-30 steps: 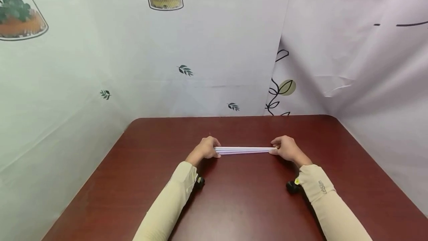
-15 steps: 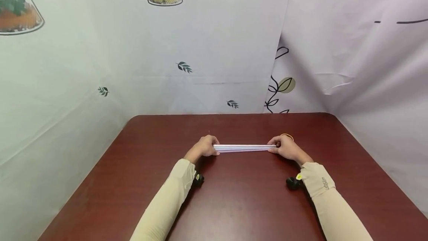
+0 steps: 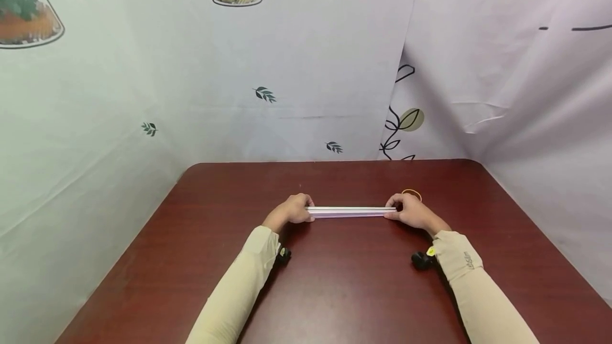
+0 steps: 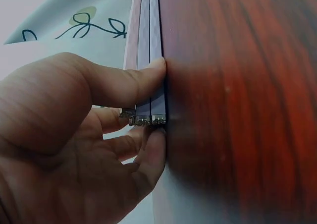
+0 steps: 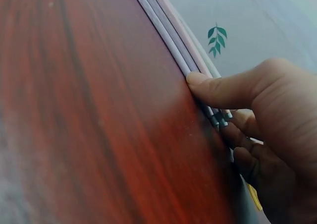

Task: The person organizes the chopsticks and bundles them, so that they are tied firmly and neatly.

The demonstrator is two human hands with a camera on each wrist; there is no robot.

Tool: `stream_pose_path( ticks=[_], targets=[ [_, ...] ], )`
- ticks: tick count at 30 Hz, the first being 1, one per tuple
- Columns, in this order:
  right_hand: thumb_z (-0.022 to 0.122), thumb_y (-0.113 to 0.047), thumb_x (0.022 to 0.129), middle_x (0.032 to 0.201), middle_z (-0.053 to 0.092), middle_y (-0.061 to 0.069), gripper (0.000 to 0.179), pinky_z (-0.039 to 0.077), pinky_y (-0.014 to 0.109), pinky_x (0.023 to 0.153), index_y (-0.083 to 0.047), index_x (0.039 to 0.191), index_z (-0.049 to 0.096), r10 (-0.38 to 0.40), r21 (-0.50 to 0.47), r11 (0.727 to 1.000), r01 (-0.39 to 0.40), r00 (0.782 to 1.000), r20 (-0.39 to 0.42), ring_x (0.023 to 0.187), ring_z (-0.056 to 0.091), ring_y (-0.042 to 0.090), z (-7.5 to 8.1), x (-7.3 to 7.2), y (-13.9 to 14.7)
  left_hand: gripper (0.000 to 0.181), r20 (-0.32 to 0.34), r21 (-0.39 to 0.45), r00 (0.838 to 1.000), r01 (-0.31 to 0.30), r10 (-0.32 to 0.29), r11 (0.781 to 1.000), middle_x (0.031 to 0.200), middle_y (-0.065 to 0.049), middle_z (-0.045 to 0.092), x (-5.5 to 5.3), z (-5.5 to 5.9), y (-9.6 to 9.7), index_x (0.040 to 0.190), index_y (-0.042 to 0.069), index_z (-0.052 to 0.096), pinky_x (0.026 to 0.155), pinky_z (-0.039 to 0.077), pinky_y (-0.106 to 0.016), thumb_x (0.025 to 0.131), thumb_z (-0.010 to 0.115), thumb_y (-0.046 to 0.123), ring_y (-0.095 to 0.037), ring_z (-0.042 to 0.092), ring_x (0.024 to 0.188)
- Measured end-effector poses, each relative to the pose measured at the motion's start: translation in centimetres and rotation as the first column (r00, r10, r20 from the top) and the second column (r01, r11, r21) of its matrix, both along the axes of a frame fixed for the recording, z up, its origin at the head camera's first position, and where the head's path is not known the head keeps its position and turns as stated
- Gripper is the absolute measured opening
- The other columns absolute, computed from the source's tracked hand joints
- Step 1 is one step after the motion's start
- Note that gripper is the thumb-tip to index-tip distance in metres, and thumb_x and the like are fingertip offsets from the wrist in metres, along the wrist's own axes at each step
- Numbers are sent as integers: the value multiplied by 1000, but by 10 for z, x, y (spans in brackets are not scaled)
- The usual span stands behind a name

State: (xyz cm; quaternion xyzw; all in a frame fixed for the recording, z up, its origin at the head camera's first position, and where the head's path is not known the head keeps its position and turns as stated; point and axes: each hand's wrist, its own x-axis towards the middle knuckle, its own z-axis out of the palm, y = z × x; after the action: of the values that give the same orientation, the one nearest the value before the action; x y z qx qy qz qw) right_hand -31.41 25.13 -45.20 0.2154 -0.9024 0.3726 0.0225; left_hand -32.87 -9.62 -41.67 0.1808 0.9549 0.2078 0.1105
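Head view: my left grip (image 3: 292, 209) and my right grip (image 3: 413, 212) pinch opposite ends of a bundle of pale sticks (image 3: 351, 212), stretched crosswise between them over the far half of the red-brown desk (image 3: 334, 275). Both wrist views show the bundle close to the surface, its ends slightly uneven. Just beyond my right grip lies a yellow loop (image 3: 412, 192); white cloth (image 3: 306, 52) printed with leaves hangs behind.
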Motion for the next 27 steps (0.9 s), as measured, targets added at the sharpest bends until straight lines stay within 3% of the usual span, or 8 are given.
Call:
stream_pose_path(
  ticks=[6, 15, 27],
  targets=[
    [79, -11, 83, 78, 61, -1, 12, 44, 26, 63, -8, 90, 71, 18, -8, 1000, -18, 1000, 15, 71, 52, 14, -1, 1, 4, 24, 32, -3, 999, 36, -36, 999, 88, -1, 63, 0, -1, -1, 101, 6, 68, 82, 48, -33, 83, 78, 16, -17, 56, 82],
    [80, -14, 83, 89, 60, 2, 13, 43, 26, 73, -8, 89, 71, 139, 18, 990, -142, 986, 96, 83, 52, 15, 6, 1, 6, 16, 11, -33, 999, 52, -51, 998, 81, 1, 62, -2, 0, 1, 93, 8, 71, 79, 48, -32, 82, 79, 16, -16, 54, 77],
    [76, -12, 86, 85, 58, 0, 8, 43, 28, 73, -10, 83, 69, 145, 56, 988, -146, 989, 8, 81, 51, 12, 2, 2, 0, 14, 6, -39, 996, 88, -88, 995, 80, 1, 60, -1, 2, -3, 91, 7, 69, 78, 46, -32, 85, 77, 17, -16, 53, 77]
  ],
)
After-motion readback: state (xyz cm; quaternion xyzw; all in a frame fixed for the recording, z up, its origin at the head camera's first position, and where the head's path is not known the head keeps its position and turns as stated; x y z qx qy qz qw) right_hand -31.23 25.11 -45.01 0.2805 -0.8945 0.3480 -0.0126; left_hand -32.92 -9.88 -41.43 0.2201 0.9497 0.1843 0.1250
